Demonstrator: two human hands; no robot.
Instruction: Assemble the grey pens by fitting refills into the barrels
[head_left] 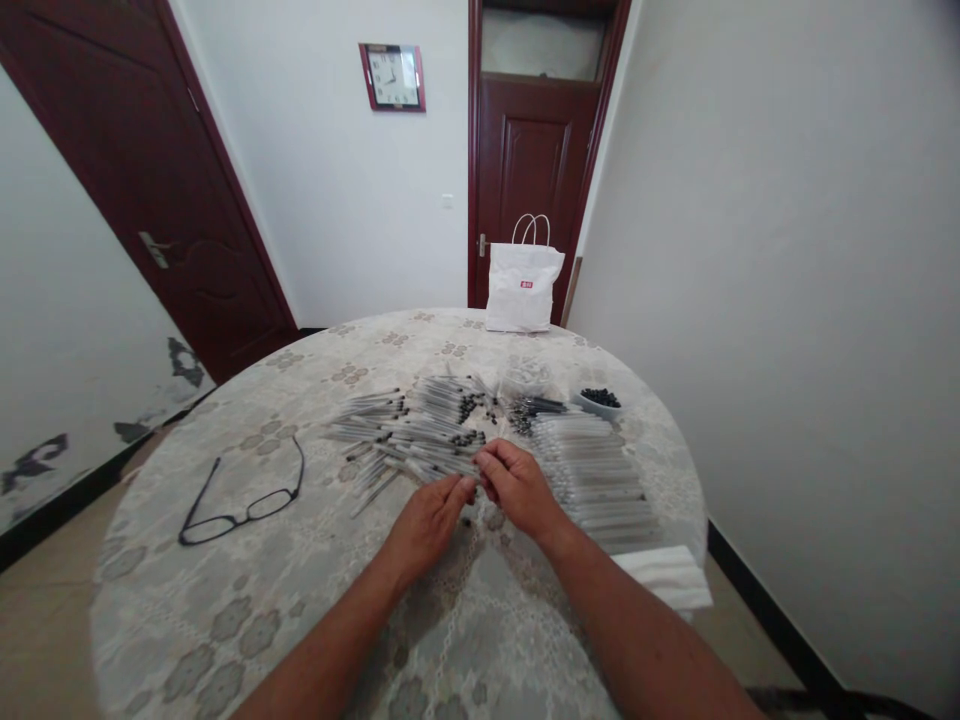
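Observation:
My left hand [433, 518] and my right hand [519, 488] meet over the middle of the table, thumbs and fingertips pinched together almost touching. What they grip is too small and too covered to make out. Just beyond my left hand lies a spread pile of clear pens [427, 430] with black ends. Beside my right hand, clear pen barrels [592, 470] are stacked in a row. Small black parts [487, 408] are scattered between the two groups. One tiny black piece [466, 522] rests on the cloth below my fingers.
A bowl of black pieces [600, 398] stands at the right, near a clear plastic bag [525, 375]. Black-framed glasses [244, 515] lie at left. White folded paper [664, 572] sits by my right forearm. A white paper bag [523, 290] stands at the round table's [300, 640] far edge.

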